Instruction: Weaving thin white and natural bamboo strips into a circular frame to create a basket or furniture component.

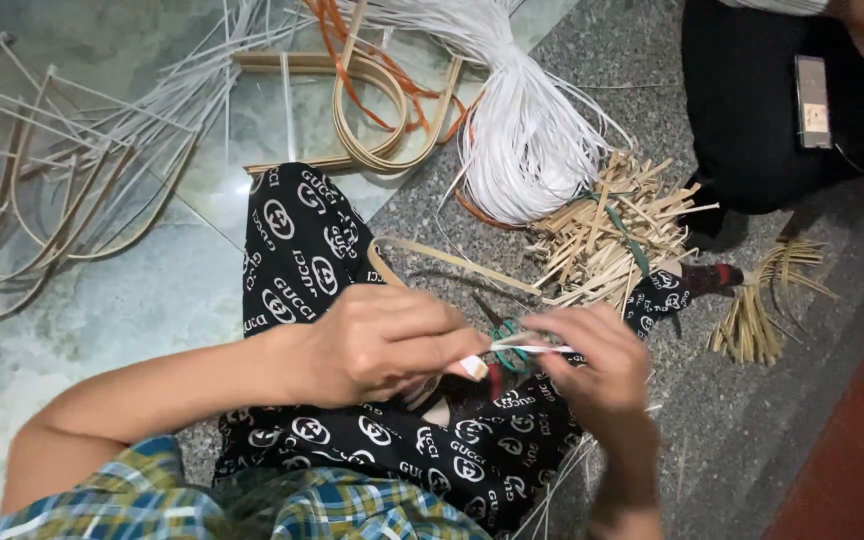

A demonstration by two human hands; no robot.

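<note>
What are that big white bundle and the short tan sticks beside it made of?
The white bundle looks like plastic or synthetic strapping: uniform bright white, smooth, slightly glossy, flat strands. The tan sticks seem to be split bamboo or rattan: matte, straw-coloured, with uneven cut ends. Neither can be told for certain from the picture.

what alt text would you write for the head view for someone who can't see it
Seen from above, a seated person's left hand and right hand pinch a thin white strip between them over a lap in black patterned trousers. On the floor ahead lie a bundle of white strips, a pile of short bamboo splints and bent bamboo frames.
</note>
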